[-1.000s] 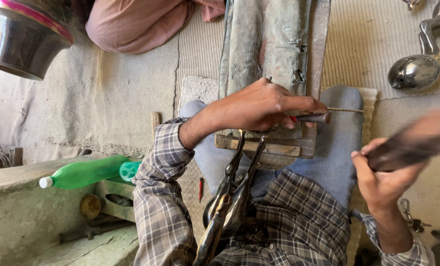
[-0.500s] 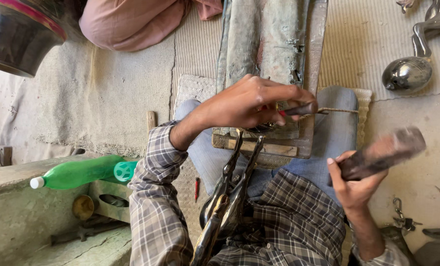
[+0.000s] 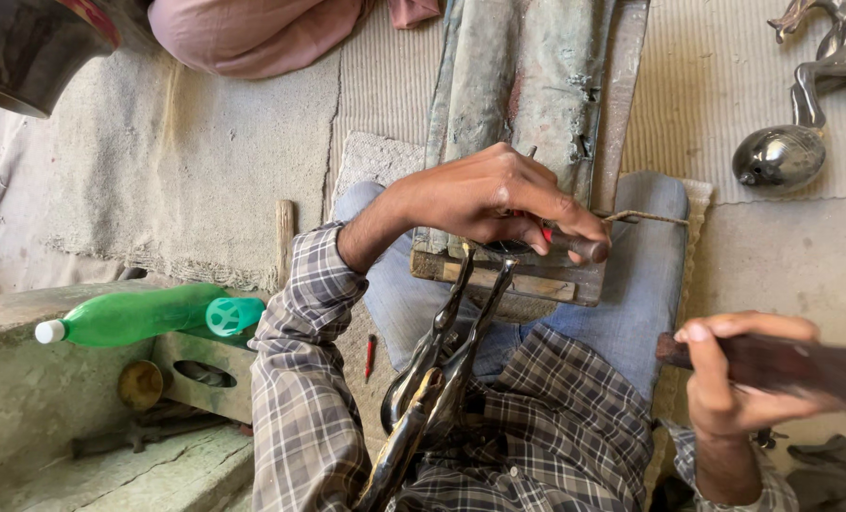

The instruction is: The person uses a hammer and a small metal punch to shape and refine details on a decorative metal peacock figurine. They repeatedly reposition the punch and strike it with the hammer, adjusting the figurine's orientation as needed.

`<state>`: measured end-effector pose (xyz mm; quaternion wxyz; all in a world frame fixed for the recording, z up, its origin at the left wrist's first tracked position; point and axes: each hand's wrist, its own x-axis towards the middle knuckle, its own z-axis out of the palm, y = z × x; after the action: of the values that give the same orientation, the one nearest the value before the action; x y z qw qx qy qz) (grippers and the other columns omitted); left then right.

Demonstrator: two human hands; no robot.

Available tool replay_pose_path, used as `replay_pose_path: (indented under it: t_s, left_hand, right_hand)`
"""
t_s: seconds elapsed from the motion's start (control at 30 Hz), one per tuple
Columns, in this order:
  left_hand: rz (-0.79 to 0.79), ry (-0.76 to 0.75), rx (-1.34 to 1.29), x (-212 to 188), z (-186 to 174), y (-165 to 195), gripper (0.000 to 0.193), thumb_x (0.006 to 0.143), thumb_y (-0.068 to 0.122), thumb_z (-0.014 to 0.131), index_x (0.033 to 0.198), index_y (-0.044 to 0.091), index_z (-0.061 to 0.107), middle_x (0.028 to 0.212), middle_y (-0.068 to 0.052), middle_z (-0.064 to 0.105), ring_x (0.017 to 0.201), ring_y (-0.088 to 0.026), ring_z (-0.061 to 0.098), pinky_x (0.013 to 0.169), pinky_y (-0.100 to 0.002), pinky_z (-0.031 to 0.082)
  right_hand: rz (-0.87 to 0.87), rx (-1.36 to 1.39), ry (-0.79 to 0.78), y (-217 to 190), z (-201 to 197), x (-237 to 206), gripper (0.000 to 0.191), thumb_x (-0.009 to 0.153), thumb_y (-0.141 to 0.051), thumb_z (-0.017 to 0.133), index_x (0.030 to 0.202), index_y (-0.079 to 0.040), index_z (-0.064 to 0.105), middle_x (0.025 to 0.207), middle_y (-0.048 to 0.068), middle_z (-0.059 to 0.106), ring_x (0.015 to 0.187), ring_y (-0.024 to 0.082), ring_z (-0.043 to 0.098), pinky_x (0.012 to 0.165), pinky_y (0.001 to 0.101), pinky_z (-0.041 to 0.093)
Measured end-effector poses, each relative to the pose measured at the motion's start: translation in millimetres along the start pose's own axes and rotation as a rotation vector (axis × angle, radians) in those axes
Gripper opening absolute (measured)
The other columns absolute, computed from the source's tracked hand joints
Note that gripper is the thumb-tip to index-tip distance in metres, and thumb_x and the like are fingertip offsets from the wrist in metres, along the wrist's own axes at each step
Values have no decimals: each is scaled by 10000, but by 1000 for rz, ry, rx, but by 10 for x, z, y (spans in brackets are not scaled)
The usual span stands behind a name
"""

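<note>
Here, left hand (image 3: 499, 199) fingers curl tight around a thin dark rod (image 3: 574, 245) over a worn wooden block (image 3: 508, 280) on the lap; right hand (image 3: 726, 379) clenches a dark rough bar (image 3: 802, 365). Smooth metal tongs (image 3: 442, 360) below.

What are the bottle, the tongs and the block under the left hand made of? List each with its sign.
Bottle: green plastic, translucent and glossy, with a white cap.
Tongs: dark metal, probably steel or iron, with shiny worn edges.
Block: looks like wood, pale with grain and square edges, below the left hand.
</note>
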<state>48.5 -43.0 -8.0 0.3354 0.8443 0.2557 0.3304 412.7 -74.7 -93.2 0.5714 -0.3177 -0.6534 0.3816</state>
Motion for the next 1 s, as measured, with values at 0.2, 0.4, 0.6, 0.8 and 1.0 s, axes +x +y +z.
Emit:
replay_pose_path:
  t_s: [0.2,0.4,0.6,0.8,1.0]
  left_hand:
    - [42,18,-41,-12,16,-63,481,948,143,794,1399,188,634,1171,-21,782,966,-187,779,795,-347,648]
    - [58,3,-58,-15,48,-135,484,968,120,782,1422,178,624,1193,-53,779,1014,-199,782,837,-356,655]
    - [35,-23,-44,10,46,-134,472,944,139,785,1395,140,647,1092,-63,787,931,-208,774,760,-383,628]
    - [44,-29,-66,45,0,-68,451,937,185,771,1369,133,653,1097,-61,784,948,-215,764,770,-391,612]
    - [52,-41,-80,66,-37,-45,449,938,186,764,1370,128,652,1127,-54,778,961,-217,754,775,-399,600]
  right_hand:
    - [-113,-538,-199,-78,2,247,522,733,149,658,1174,-57,471,876,233,629,631,298,639,463,364,534]
    - [-299,-477,-324,111,-118,301,603,1053,32,738,1494,-86,344,1030,136,630,821,199,697,702,327,599]
    - [-244,-460,-375,138,-225,332,735,1042,68,744,1595,-146,310,1017,111,617,822,210,696,725,329,616]
    - [-191,-546,-406,63,-238,438,634,1004,67,752,1497,-174,435,959,88,645,783,197,694,702,332,596]
    - [-202,-517,-424,49,-256,513,709,990,53,735,1534,-230,378,953,75,607,773,187,654,705,302,592]
